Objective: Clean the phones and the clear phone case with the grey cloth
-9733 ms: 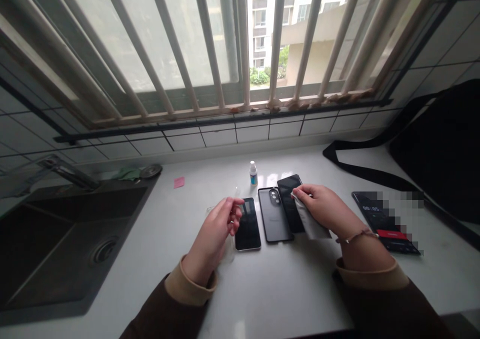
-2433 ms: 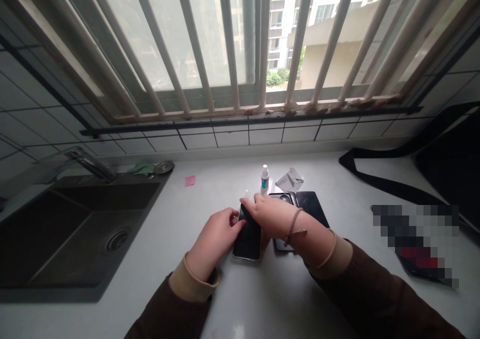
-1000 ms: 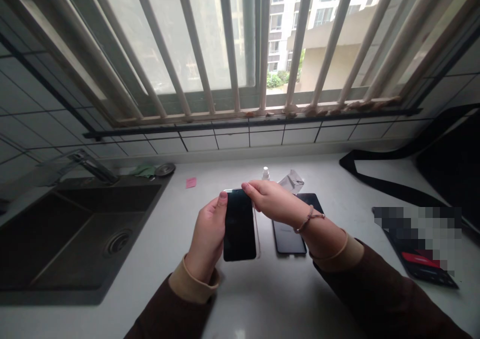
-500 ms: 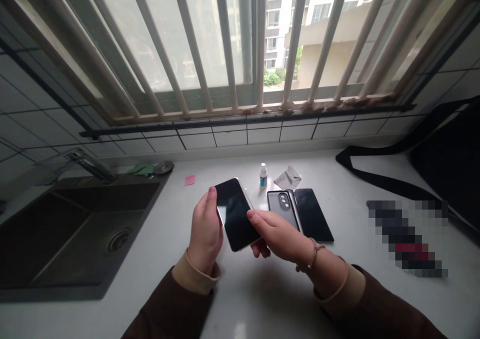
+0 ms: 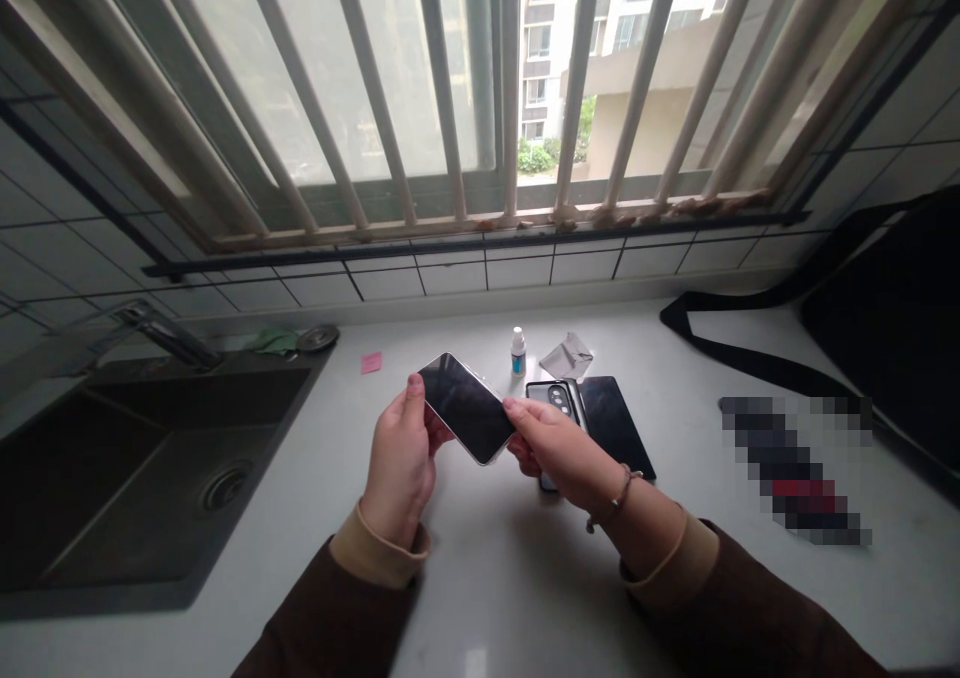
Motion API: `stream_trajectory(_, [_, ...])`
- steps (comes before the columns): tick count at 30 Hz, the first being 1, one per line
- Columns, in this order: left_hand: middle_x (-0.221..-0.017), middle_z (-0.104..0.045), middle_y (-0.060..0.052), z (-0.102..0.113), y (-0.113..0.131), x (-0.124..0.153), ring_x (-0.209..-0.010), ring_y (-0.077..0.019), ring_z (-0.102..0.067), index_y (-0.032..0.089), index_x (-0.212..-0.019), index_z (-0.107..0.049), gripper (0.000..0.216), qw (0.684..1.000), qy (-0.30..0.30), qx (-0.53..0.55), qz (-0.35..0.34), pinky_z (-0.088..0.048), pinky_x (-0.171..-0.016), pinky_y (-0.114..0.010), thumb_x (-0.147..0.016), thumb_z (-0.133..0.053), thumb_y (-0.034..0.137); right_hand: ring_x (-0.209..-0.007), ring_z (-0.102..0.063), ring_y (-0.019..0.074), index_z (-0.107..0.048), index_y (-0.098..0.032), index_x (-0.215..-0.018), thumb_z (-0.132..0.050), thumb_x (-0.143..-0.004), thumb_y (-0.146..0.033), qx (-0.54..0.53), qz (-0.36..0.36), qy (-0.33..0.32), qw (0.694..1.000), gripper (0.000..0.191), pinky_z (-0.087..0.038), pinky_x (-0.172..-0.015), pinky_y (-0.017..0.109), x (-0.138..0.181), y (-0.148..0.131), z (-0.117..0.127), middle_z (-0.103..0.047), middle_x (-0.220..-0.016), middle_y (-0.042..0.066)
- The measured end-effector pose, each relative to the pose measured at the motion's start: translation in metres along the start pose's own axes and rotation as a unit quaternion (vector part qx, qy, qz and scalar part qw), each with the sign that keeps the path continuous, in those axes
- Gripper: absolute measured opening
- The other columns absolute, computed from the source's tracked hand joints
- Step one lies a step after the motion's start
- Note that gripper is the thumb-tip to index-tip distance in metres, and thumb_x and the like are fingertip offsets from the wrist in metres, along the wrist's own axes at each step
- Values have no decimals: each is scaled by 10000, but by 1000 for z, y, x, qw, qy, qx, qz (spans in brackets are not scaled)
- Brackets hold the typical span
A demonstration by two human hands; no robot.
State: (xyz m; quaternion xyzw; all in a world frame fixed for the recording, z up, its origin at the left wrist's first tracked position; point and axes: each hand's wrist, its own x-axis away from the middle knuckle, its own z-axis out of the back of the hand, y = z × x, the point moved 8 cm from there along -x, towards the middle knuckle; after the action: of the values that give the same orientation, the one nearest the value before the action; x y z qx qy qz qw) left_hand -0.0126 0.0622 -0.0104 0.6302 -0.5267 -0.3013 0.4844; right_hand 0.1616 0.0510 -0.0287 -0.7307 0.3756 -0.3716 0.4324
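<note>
As we hold the black smartphone (image 5: pixel 465 406) tilted above the desk (image 5: pixel 465 598), our left hand (image 5: pixel 401 473) and right hand (image 5: pixel 562 453) grip it by opposite ends with closed fingers (image 5: pixel 521 411).

The person wears a dark brown long-sleeved top, its left sleeve (image 5: pixel 334 613) and right sleeve (image 5: pixel 750 608) both thick-looking and plain, with no markings that can be made out. Each sleeve ends in a pale tan cuff, the left cuff (image 5: pixel 379 553) and the right cuff (image 5: pixel 671 563) fitting snugly and standing out against the darker cloth. Around the right wrist (image 5: pixel 592 488) sits a thin braided bracelet (image 5: pixel 616 498) in a muted brownish tone, with a short loose end hanging from it.
</note>
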Motion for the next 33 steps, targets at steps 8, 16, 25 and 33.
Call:
stream_trajectory(8, [-754, -654, 5, -4, 3, 3, -609, -81, -581, 146, -995, -717, 503, 999, -17, 11, -32, -463, -545, -180, -871, -800, 626, -476, -211, 62, -438, -238, -829, -631, -928, -745, -2, 48, 36, 998, 552, -169, -464, 214, 1, -9, 9, -342, -580, -121])
stream_trajectory(16, [-844, -716, -11, -4, 4, 3, -674, -94, -660, 169, -1090, -717, 443, 995, -2, 93, -24, -551, -605, -182, -899, -806, 559, -524, -455, 80, -606, -174, -1030, -665, -931, -732, 78, 9, -64, 995, 569, -381, -524, 236, 10, -3, -15, -631, -745, -22])
stream_trajectory(25, [-933, -756, -39, -13, 7, 7, -767, -123, -721, 171, -1165, -717, 466, 996, -38, 73, -27, -570, -589, -182, -907, -801, 550, -515, -488, 119, -506, -213, -642, -313, -1058, -768, 246, 135, 31, 959, 719, -392, -581, 286, 5, -12, 3, -542, -536, 0])
stream_trajectory(33, [-949, -776, -54, -17, 5, 9, -806, -140, -748, 170, -1155, -721, 440, 995, -57, 82, -9, -570, -583, -174, -913, -804, 528, -528, -493, 143, -481, -236, -652, -258, -1090, -719, 281, 192, 99, 935, 689, -382, -619, 313, 11, -23, 7, -542, -544, -4])
